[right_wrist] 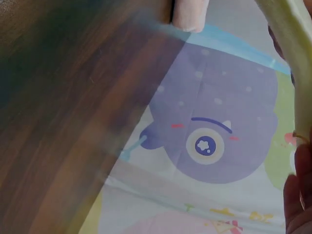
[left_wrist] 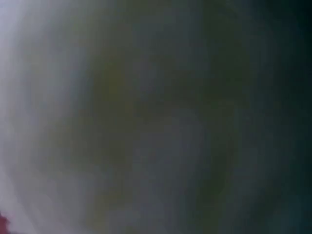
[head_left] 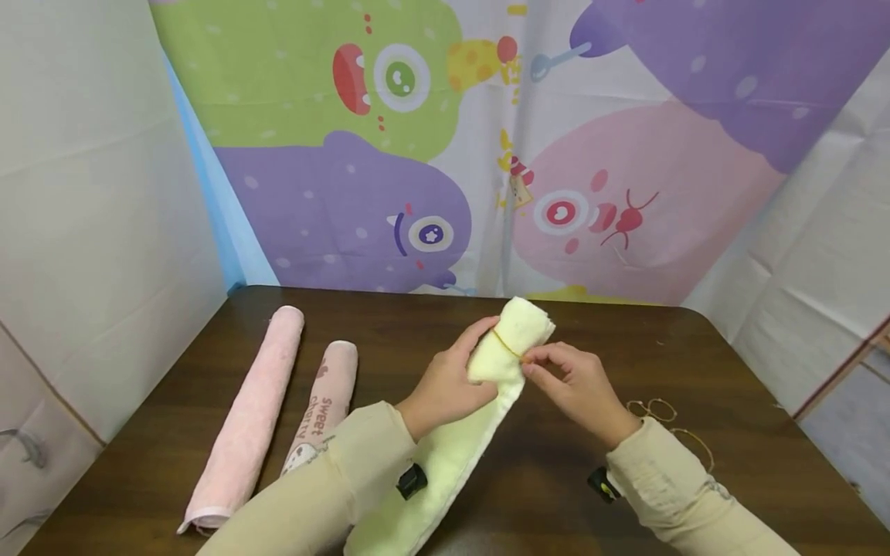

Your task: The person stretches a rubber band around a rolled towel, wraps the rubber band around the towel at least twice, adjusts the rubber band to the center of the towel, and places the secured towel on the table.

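A pale yellow rolled towel [head_left: 524, 320] slants up from the table, its far end raised toward the back edge. My left hand [head_left: 445, 390] grips the roll from the left, thumb on the near side and fingers partly hidden behind it. Around the upper part runs a thin golden cord [head_left: 506, 344]. My right hand [head_left: 577, 386] pinches this cord between thumb and fingertips at the towel's right side. In the right wrist view, the towel [right_wrist: 292, 44] and part of the right hand [right_wrist: 298, 195] show at the right edge. The left wrist view is too dark and blurred to read.
Left of the yellow roll lie a long pink rolled towel [head_left: 250, 417] and a shorter pink one [head_left: 337, 378] with printed lettering, partly under the left sleeve. Loose golden cords [head_left: 653, 409] lie beside the right forearm. A cartoon-printed curtain [head_left: 292, 208] hangs behind the dark wooden table [head_left: 410, 309].
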### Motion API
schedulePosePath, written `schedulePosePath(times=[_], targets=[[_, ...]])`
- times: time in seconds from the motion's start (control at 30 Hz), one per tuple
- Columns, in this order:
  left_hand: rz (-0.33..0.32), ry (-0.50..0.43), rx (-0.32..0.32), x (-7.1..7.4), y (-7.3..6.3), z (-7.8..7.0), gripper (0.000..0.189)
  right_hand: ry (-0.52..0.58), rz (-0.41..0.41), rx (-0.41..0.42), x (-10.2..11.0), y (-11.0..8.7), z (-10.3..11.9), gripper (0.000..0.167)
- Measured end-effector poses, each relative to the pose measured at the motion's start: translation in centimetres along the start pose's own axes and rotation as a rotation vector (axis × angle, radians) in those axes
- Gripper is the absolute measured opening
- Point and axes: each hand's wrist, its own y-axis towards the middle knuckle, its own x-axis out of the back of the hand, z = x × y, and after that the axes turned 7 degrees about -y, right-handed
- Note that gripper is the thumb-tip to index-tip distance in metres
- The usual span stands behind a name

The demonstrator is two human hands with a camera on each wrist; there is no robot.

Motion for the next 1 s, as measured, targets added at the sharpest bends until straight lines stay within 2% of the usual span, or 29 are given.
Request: schedulePosePath(times=[0.07,0.2,0.4,0.47,0.63,0.77,0.87,1.0], targets=[[-0.004,-0.013,0.006,-0.4,0.3,-0.2,0.075,0.003,0.014,-0.024,0.1,-0.1,0.1,0.016],[-0.024,-0.014,-0.024,-0.8,0.4,-0.3,0.07,0.002,0.013,-0.056,0.4,-0.1,0.3,0.014],[-0.15,-0.025,-0.127,-0.8,-0.1,-0.1,0.055,0.031,-0.084,-0.019,0.9,0.0,-0.2,0.02],[-0.184,-0.036,-0.168,-0.8,-0.1,-0.1,0.051,-0.045,-0.115,0.029,0.9,0.0,-0.4,0.023],[-0.243,-0.027,-0.264,-0.8,0.1,0.2,0.043,-0.37,-0.176,0.222,0.9,0.1,-0.3,0.024],[-0.292,-0.012,-0.304,-0.4,0.2,0.3,0.042,-0.487,-0.192,0.332,1.1,-0.1,-0.5,0.016],[-0.293,0.009,-0.326,-0.2,0.3,0.5,0.04,-0.561,-0.203,0.366,1.2,-0.4,-0.6,0.012],[-0.27,0.069,-0.388,0.0,0.1,0.7,0.038,-0.696,-0.194,0.349,1.1,-0.4,-0.3,0.013]])
